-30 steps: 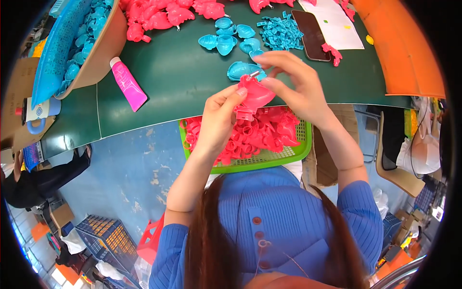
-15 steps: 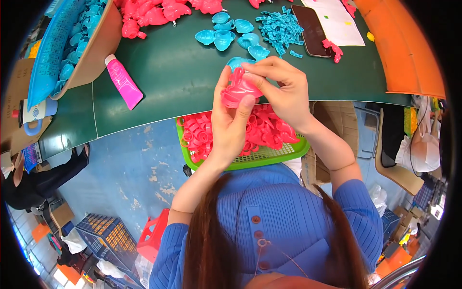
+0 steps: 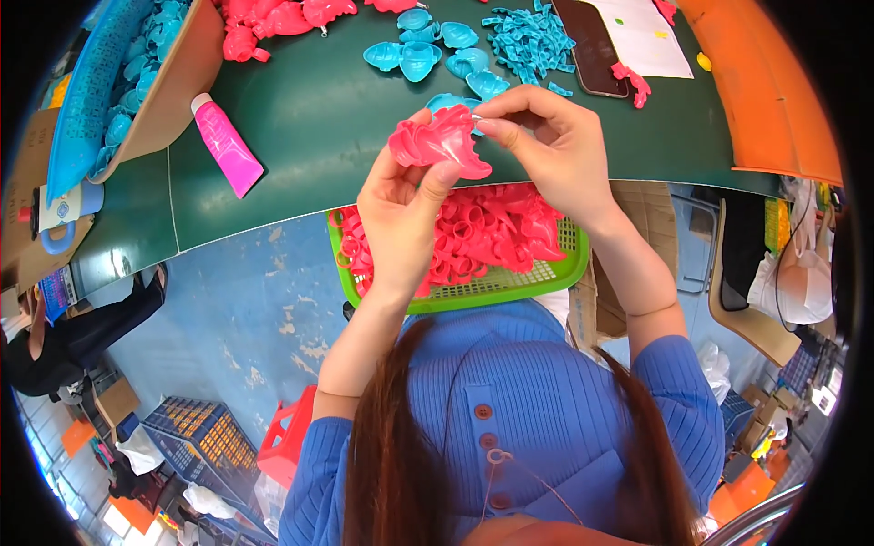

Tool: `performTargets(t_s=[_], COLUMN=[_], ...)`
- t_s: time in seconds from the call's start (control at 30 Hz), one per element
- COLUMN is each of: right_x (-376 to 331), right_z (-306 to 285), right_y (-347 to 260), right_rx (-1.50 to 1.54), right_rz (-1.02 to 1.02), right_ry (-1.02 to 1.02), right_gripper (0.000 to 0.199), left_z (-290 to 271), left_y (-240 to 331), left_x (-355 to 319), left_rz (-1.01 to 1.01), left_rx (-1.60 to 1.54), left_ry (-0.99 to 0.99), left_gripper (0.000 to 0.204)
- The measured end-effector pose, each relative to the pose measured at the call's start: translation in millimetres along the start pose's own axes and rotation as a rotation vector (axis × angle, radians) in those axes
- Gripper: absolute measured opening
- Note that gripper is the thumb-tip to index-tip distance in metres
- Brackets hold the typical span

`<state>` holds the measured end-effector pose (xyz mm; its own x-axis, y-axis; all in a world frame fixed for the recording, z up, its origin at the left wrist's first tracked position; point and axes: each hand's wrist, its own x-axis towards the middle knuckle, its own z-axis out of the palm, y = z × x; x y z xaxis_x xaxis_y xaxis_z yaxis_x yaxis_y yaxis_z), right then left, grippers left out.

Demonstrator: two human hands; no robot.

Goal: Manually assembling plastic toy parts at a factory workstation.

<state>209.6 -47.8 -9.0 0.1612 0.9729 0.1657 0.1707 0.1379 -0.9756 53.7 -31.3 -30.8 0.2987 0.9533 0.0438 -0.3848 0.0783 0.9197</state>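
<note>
A glossy pink plastic piece (image 3: pixel 448 146), hollow and curved, is held above the near edge of the table. My left hand (image 3: pixel 398 218) grips it from the left, thumb in front and fingers behind. At its upper right corner, my right hand (image 3: pixel 560 155) pinches a small silvery bit (image 3: pixel 475 116) between thumb and forefinger; its exact shape is too small to tell. Just behind my hands lies a blue plastic shell (image 3: pixel 452 102), partly covered. Below them, a green basket (image 3: pixel 464 303) on my lap holds many pink pieces (image 3: pixel 482 237).
On the green table (image 3: pixel 300 136) are blue shells (image 3: pixel 419 62), a heap of small blue strips (image 3: pixel 530 44), a dark phone (image 3: pixel 587 50) and a pink tube (image 3: pixel 228 146). Pink pieces (image 3: pixel 282 18) lie at the back. A tilted bin of blue parts (image 3: pixel 173 86) stands left, an orange container (image 3: pixel 774 100) right.
Both hands have moved apart slightly, the left one leftward. The pink piece has turned and now points toward the lower right, with the silvery bit showing at its corner.
</note>
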Motion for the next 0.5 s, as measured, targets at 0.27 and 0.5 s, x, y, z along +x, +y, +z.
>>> performTargets(t_s=[0.27, 0.5], right_x=[13.5, 3.0], right_z=[-17.2, -12.8], right_y=[3.2, 1.0], right_rx=[-0.043, -0.585], right_rz=[-0.239, -0.524], right_ry=[-0.215, -0.153], right_gripper=[0.014, 0.010], left_z=[-19.7, -5.8], left_y=[10.3, 7.7], left_x=[10.9, 5.0], left_rz=[-0.338, -0.245], left_rx=[-0.402, -0.030], left_ry=[-0.160, -0.058], left_gripper=[0.034, 0.031])
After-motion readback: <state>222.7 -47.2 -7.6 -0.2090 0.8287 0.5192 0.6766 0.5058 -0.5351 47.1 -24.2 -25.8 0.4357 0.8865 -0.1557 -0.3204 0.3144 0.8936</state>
